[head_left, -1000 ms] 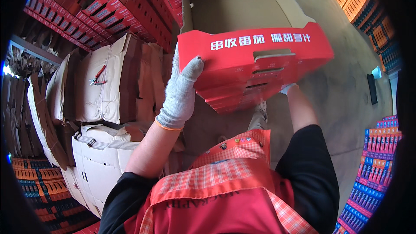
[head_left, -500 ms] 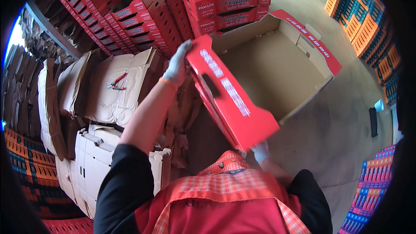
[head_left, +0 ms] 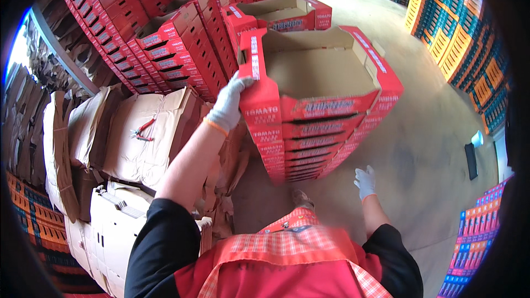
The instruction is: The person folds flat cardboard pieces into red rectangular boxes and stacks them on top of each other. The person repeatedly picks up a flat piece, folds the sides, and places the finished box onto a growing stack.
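Observation:
An open red cardboard tray with a plain brown inside sits level on top of a tall stack of like red trays in front of me. My left hand, in a white glove, grips the tray's near left corner, its fingertips over the edge. To the right of the stack hangs my right hand, also gloved, apart from the trays, with its fingers apart and nothing in it.
More red tray stacks stand behind and to the left. Tied brown cardboard bundles lie at my left, with red-handled pliers on top. Orange and teal crate stacks line the far right. A purple and orange stack is at lower right.
The red tray, tilted up on its side before, now rests level on the stack. My right hand has let go of it and moved right; my left still holds its corner.

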The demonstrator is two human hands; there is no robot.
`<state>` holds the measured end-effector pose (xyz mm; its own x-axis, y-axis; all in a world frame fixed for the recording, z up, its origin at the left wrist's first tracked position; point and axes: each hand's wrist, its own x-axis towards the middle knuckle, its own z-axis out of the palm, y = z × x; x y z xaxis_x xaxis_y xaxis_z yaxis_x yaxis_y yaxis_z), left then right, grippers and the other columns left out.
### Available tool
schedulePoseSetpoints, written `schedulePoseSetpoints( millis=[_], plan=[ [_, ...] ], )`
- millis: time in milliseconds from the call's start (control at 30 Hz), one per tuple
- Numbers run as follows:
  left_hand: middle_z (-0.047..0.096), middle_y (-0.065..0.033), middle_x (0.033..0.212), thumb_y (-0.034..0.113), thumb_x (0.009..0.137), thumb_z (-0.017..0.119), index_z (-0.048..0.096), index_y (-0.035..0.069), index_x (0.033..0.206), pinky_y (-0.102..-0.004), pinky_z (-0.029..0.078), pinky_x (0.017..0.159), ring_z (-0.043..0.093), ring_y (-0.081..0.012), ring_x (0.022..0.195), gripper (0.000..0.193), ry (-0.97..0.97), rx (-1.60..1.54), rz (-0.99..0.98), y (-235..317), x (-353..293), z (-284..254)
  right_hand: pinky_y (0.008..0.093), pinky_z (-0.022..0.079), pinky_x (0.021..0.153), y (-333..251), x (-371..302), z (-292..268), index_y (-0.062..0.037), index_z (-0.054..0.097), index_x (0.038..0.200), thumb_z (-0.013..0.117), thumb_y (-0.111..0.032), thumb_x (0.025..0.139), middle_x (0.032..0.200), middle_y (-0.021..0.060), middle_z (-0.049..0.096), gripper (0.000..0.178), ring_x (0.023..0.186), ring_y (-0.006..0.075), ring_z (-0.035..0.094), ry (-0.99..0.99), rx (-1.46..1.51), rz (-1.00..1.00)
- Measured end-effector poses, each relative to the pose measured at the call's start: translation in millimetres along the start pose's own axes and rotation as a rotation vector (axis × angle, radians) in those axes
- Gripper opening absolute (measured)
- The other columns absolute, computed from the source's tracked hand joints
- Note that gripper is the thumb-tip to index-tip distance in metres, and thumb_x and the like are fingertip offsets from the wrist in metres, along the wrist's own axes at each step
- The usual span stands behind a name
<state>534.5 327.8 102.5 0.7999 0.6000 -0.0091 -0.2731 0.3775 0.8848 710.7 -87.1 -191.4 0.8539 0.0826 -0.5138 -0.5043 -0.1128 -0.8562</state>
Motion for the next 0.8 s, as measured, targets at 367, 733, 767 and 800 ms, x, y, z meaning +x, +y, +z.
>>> schedulePoseSetpoints(
  millis=[367,733,767,800],
  plan=[
    [0.064,-0.0105,0.119,0.035,0.096,0.056,0.055,0.003,0.128,-0.0418,0.046,0.098,0.061,-0.0252,0.109,0.045,0.205,-0.155,-0.213,-13,-68,-3,0.0344,0.055,0.06,-55,89,45,-0.0188,0.049,0.124,0.065,0.005,0.081,0.099,0.0023,0.063,0.051,0.075,0.018,0.064,-0.367,0.045,0.098],
    [0.06,-0.0074,0.123,0.038,0.093,0.06,0.047,0.01,0.136,-0.049,0.048,0.094,0.06,-0.0246,0.11,0.053,0.405,-0.133,-0.106,-18,-74,43,0.0317,0.048,0.088,25,186,54,-0.0156,0.054,0.126,0.06,-0.029,0.091,0.109,0.003,0.061,0.038,0.106,0.012,0.058,-0.514,-0.712,-0.623],
    [0.061,-0.0073,0.122,0.038,0.094,0.06,0.047,0.01,0.136,-0.0489,0.048,0.094,0.06,-0.0243,0.11,0.052,0.424,-0.113,-0.081,-23,-69,44,0.0325,0.047,0.081,19,192,62,-0.0163,0.054,0.125,0.059,-0.025,0.091,0.104,0.0038,0.06,0.035,0.097,0.0137,0.057,-0.527,-0.594,-0.507],
    [0.061,-0.0072,0.121,0.038,0.094,0.059,0.047,0.01,0.135,-0.0488,0.048,0.094,0.06,-0.0239,0.11,0.051,0.422,-0.11,-0.039,-27,-63,44,0.0334,0.046,0.074,9,197,73,-0.017,0.053,0.124,0.057,-0.021,0.091,0.098,0.0047,0.059,0.034,0.088,0.0154,0.056,-0.55,-0.442,-0.345]
  ],
)
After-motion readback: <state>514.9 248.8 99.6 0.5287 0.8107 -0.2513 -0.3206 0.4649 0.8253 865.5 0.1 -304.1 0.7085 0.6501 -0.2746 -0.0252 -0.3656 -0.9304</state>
